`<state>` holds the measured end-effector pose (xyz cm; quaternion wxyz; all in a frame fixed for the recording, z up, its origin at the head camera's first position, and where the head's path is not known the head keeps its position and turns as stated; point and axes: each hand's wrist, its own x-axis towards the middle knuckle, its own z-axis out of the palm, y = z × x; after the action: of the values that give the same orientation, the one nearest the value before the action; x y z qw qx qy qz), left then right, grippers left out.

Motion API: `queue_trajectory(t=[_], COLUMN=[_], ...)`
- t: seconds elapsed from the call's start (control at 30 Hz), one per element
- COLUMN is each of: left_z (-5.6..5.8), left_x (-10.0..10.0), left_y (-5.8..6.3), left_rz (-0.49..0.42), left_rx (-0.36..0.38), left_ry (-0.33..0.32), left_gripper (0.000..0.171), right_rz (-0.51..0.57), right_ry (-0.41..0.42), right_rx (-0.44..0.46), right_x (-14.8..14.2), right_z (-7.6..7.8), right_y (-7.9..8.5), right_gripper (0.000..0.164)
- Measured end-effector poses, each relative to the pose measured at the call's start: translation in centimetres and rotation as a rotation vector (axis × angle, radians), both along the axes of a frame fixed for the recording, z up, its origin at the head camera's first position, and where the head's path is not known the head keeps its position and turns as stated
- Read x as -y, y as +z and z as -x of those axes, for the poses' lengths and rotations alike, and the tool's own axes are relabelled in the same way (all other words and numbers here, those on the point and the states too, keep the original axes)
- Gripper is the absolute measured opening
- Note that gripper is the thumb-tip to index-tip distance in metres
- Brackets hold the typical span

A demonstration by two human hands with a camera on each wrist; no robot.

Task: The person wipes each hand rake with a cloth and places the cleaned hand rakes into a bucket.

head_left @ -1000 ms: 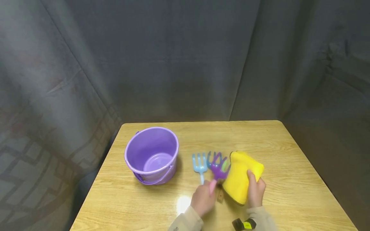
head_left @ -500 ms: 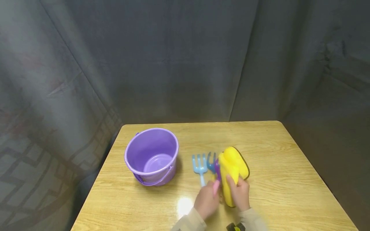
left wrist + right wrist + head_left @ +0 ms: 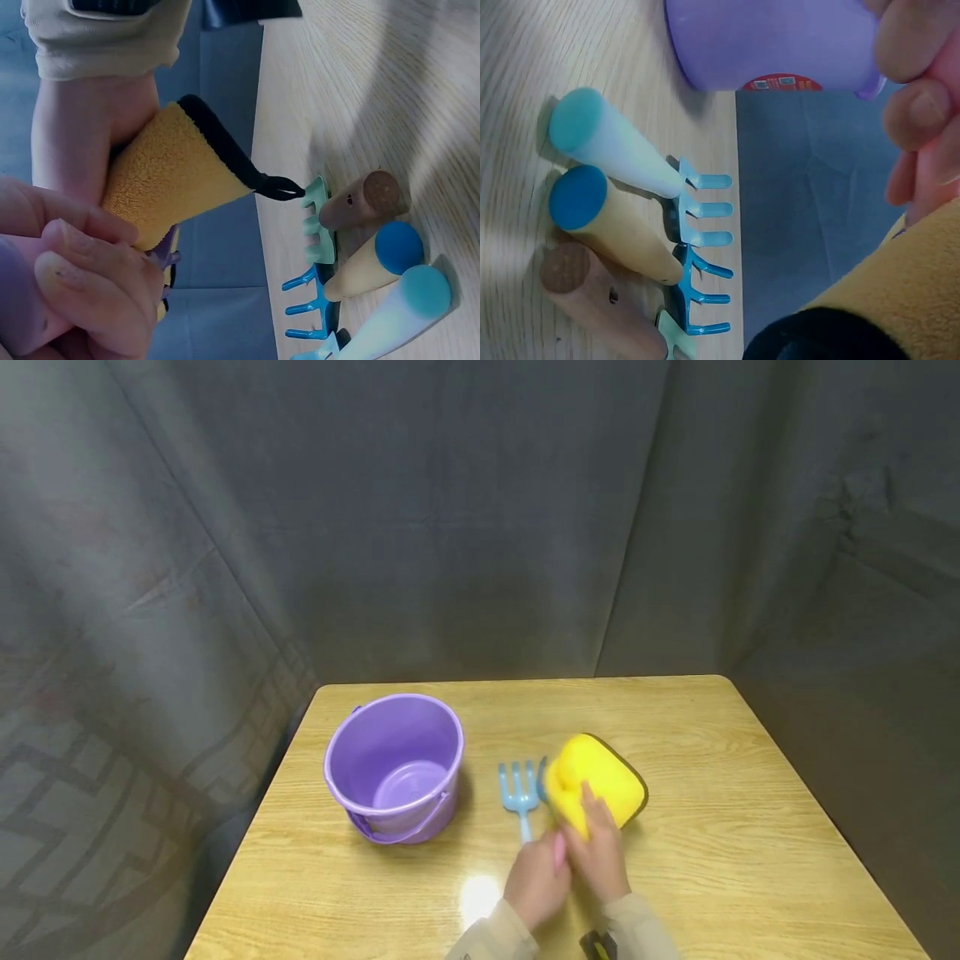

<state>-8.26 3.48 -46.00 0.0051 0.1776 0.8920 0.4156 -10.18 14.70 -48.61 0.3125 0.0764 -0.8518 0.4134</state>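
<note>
While a pink-handled fork (image 3: 560,852) is gripped by the curled fingers of the left hand (image 3: 536,885), its purple head (image 3: 164,259) is mostly covered by a yellow cloth (image 3: 603,772), clasped by the right hand (image 3: 600,856) above the tabletop (image 3: 750,860). Step in hand, as judged: wiping. Next move, probably: handle to be held firm, cloth to be drawn along the tines.

yellow cloth (image 3: 603,781) — shifted left, purple fork (image 3: 560,850) more covered
</note>
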Motion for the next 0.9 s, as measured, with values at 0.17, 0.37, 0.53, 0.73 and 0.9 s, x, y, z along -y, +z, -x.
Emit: queue_trajectory(t=[0.17,0.37,0.53,0.73,0.9], left_z=[0.1,0.0,-0.2,-0.1,0.1], left_x=[0.1,0.1,0.1,0.2,0.4], left_y=[-0.2,-0.3,-0.3,-0.2,0.0], left_rz=[0.001,0.014,0.024,0.021,0.006], left_rx=[-0.007,0.008,0.009,0.024,0.062], left_ry=[-0.029,-0.037,-0.043,-0.035,-0.033], left_gripper=[0.021,0.021,0.019,0.015,0.013], right_rz=[-0.042,-0.047,-0.045,0.006,0.050], right_ry=[-0.030,-0.061,-0.089,-0.130,-0.185], right_rx=[0.002,0.061,0.094,0.096,0.061], right_x=[0.0,-0.5,-1.0,-1.2,-1.2], right_z=[0.5,1.0,1.6,1.9,2.2], right_y=[-0.3,-0.2,-0.3,-0.6,-1.1], right_gripper=[0.051,0.051,0.047,0.044,0.035])
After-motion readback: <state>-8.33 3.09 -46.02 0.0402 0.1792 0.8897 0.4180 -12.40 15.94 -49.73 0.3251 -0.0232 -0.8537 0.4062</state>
